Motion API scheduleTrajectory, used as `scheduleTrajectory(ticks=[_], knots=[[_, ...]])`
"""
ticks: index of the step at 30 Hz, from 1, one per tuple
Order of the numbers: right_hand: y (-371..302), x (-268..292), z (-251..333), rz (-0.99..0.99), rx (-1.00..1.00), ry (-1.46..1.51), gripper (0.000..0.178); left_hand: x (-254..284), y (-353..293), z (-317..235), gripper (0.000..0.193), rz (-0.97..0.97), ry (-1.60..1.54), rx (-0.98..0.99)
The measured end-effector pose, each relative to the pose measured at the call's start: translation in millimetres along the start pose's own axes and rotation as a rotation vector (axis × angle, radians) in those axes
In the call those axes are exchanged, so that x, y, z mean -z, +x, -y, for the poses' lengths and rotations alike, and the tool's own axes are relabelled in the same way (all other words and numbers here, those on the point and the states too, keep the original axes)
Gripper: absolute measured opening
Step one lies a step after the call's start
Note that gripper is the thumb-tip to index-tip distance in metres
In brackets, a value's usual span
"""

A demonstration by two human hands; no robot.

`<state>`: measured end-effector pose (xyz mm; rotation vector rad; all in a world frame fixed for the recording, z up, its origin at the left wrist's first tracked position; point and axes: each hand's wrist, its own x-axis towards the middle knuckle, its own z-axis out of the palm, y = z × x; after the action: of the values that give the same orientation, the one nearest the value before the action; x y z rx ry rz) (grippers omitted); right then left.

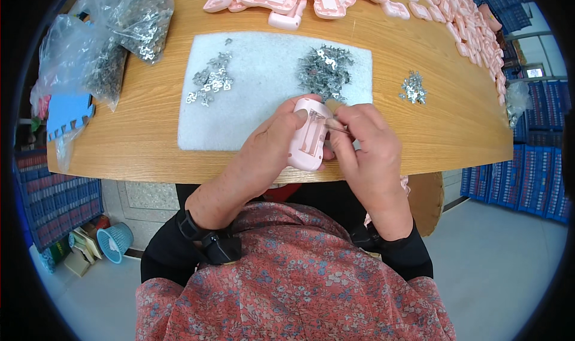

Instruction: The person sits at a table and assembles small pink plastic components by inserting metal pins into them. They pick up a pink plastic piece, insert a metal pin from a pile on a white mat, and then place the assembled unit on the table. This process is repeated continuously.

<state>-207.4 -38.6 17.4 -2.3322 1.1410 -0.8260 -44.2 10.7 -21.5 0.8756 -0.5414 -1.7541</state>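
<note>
My left hand (272,138) wraps the pink case (306,159), thumb laid along its upper left side and fingers curled underneath, so the open recess faces up at me. The case sits in front of my body, held over the near edge of the white mat (257,71). My right hand (372,142) pinches a thin metal tool (340,129) between thumb and fingers, its tip at the recess's right side (whether that tip grips a metal piece, I can't tell; it's too small).

To do this well, I should keep the case firm and level in my left palm, with my thumb clear of the opening, and let only the right fingertips move. A low angle and light pressure should spare the plastic walls. The dense heap of metal pieces (326,71) lies just beyond my hands, so I'd best keep my knuckles off it.
</note>
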Motion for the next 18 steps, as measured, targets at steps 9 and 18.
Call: scheduleTrajectory(ticks=[9,18], knots=[[-3,3,-4,0.047,0.087,0.05,0.04,4,3,2,0.046,-0.028,-0.037,0.006],[0,8,-13,0.24,-0.514,0.927,0.027,-6,-7,-12,0.041,-0.039,0.366,-0.137]])
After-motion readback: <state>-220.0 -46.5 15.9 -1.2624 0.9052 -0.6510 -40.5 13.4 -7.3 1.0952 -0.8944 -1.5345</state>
